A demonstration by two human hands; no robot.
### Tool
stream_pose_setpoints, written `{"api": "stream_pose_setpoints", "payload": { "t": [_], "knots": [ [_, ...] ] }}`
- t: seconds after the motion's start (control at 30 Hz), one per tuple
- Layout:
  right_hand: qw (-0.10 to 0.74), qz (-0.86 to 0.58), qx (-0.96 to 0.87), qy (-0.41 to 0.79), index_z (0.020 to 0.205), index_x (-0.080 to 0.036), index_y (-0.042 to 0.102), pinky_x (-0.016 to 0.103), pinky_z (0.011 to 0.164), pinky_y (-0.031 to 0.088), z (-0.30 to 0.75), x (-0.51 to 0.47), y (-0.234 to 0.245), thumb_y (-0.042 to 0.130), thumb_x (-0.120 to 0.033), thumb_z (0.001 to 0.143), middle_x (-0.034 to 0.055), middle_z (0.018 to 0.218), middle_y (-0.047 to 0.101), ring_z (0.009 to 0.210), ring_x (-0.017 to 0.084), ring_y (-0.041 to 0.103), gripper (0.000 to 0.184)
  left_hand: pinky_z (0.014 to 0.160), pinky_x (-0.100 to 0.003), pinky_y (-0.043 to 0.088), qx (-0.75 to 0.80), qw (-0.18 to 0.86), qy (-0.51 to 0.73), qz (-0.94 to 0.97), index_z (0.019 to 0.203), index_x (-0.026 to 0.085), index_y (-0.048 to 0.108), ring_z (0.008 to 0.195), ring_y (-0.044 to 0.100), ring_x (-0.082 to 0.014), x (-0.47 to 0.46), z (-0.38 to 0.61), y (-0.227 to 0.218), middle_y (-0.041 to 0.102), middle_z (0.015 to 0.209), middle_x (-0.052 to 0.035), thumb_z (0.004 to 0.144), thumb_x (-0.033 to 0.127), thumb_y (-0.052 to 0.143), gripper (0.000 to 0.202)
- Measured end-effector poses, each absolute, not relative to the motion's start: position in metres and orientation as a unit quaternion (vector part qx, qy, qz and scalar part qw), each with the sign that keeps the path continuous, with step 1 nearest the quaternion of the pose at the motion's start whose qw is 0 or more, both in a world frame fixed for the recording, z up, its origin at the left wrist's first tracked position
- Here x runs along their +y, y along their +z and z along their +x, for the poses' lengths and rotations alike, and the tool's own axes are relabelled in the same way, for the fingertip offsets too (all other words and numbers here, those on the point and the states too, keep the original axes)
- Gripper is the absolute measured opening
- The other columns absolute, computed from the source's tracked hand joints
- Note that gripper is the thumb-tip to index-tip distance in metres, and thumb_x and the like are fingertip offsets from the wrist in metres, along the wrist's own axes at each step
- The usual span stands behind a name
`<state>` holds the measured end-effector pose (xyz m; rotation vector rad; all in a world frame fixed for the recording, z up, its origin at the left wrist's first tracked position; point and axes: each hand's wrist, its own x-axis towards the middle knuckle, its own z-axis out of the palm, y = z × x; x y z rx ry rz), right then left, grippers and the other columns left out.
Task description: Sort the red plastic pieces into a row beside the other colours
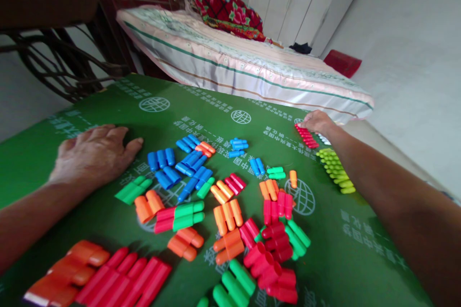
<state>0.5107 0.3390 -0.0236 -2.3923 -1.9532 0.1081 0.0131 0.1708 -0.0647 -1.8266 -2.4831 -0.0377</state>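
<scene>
Resting palm down at the left of the green tabletop point(360, 268): left hand point(94, 152), fingers lying close together, thumb set apart, just beside the blue pieces point(166, 158). Right hand point(319, 122) reaches to the far right, fingertips at the far end of a small red row point(308, 136); cannot tell whether they pinch a piece or only touch it. White pieces point(324, 139) lie just right of that row, partly hidden by the forearm. A yellow-green row point(336, 170) lies nearer, along the right forearm.

Middle of tabletop: loose joined sets, mostly lying on their sides. Orange trio point(228, 217) near centre; single orange piece point(293, 179) farther right; green set point(234, 285) at near edge of view. Near left: large red row point(126, 278) beside an orange row point(88, 255). Beyond the tabletop, a bed point(252, 74) carries a red floral bundle point(230, 12).
</scene>
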Motion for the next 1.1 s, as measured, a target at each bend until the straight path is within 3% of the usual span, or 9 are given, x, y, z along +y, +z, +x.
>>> {"api": "stream_pose_setpoints", "payload": {
  "t": [0.2, 0.4, 0.5, 0.57, 0.67, 0.77, 0.9, 1.1],
  "knots": [
    [0.024, -0.735, -0.678, -0.014, 0.091, -0.020, 0.072, 0.029, 0.070, 0.048, 0.489, 0.323, -0.011, 0.068, -0.040, 0.080, 0.0052, 0.086, 0.072, 0.084, 0.023, 0.066, 0.023, 0.109, -0.059, 0.032, -0.805, 0.023, -0.008, -0.593, 0.136, 0.007, 0.046, 0.136, 0.036, -0.0385, 0.168, 0.017, -0.061, 0.042, 0.147, -0.0197, 0.088, 0.055, 0.015, 0.074],
    [0.073, -0.514, -0.840, 0.159, 0.108, -0.023, 0.071, 0.027, 0.077, 0.050, 0.419, 0.245, -0.002, 0.068, -0.028, 0.080, 0.0005, 0.094, 0.073, 0.086, 0.017, 0.067, 0.029, 0.110, -0.058, 0.032, -0.804, 0.017, -0.011, -0.594, 0.135, 0.007, 0.046, 0.136, 0.036, -0.0382, 0.164, 0.021, -0.057, 0.042, 0.148, -0.0201, 0.090, 0.053, 0.016, 0.071],
    [0.008, -0.332, -0.926, 0.181, 0.111, -0.025, 0.069, 0.027, 0.083, 0.048, 0.379, 0.195, 0.006, 0.069, -0.022, 0.080, 0.0011, 0.111, 0.071, 0.096, 0.017, 0.065, 0.031, 0.110, -0.058, 0.031, -0.803, 0.014, -0.019, -0.596, 0.135, 0.007, 0.046, 0.136, 0.036, -0.0384, 0.163, 0.022, -0.057, 0.042, 0.147, -0.0213, 0.090, 0.053, 0.017, 0.071],
    [-0.046, -0.282, -0.946, 0.151, 0.105, -0.023, 0.069, 0.029, 0.078, 0.047, 0.359, 0.171, 0.009, 0.067, -0.024, 0.084, 0.0044, 0.106, 0.071, 0.095, 0.019, 0.065, 0.022, 0.110, -0.058, 0.031, -0.803, 0.014, -0.022, -0.596, 0.136, 0.006, 0.045, 0.136, 0.036, -0.0383, 0.163, 0.022, -0.057, 0.042, 0.147, -0.0220, 0.090, 0.052, 0.018, 0.071],
    [-0.104, -0.296, -0.945, 0.093, 0.098, -0.019, 0.067, 0.030, 0.069, 0.044, 0.340, 0.154, 0.007, 0.060, -0.031, 0.090, 0.0089, 0.096, 0.071, 0.087, 0.022, 0.066, 0.016, 0.109, -0.058, 0.032, -0.801, 0.017, -0.024, -0.597, 0.134, 0.006, 0.047, 0.136, 0.036, -0.0387, 0.162, 0.023, -0.056, 0.044, 0.145, -0.0223, 0.090, 0.052, 0.018, 0.070],
    [-0.119, -0.298, -0.944, 0.075, 0.096, -0.020, 0.065, 0.029, 0.066, 0.041, 0.333, 0.151, 0.002, 0.056, -0.025, 0.091, 0.0090, 0.096, 0.070, 0.085, 0.022, 0.065, 0.012, 0.109, -0.058, 0.032, -0.799, 0.017, -0.024, -0.601, 0.133, 0.006, 0.048, 0.135, 0.037, -0.0389, 0.160, 0.024, -0.054, 0.044, 0.145, -0.0222, 0.090, 0.051, 0.018, 0.069],
    [-0.105, -0.293, -0.947, 0.073, 0.097, -0.020, 0.064, 0.027, 0.067, 0.039, 0.342, 0.158, 0.005, 0.054, -0.014, 0.087, 0.0068, 0.098, 0.070, 0.088, 0.020, 0.064, 0.015, 0.109, -0.057, 0.033, -0.799, 0.018, -0.023, -0.601, 0.133, 0.006, 0.048, 0.135, 0.038, -0.0388, 0.160, 0.025, -0.054, 0.043, 0.145, -0.0225, 0.091, 0.052, 0.019, 0.068],
    [-0.069, -0.434, -0.898, -0.009, 0.108, -0.023, 0.063, 0.025, 0.065, 0.038, 0.393, 0.197, 0.019, 0.058, -0.016, 0.083, 0.0032, 0.101, 0.071, 0.086, 0.019, 0.065, 0.026, 0.109, -0.057, 0.032, -0.805, 0.026, -0.025, -0.593, 0.135, 0.007, 0.047, 0.135, 0.037, -0.0376, 0.163, 0.024, -0.058, 0.044, 0.146, -0.0198, 0.090, 0.050, 0.019, 0.068]
  ]
}}
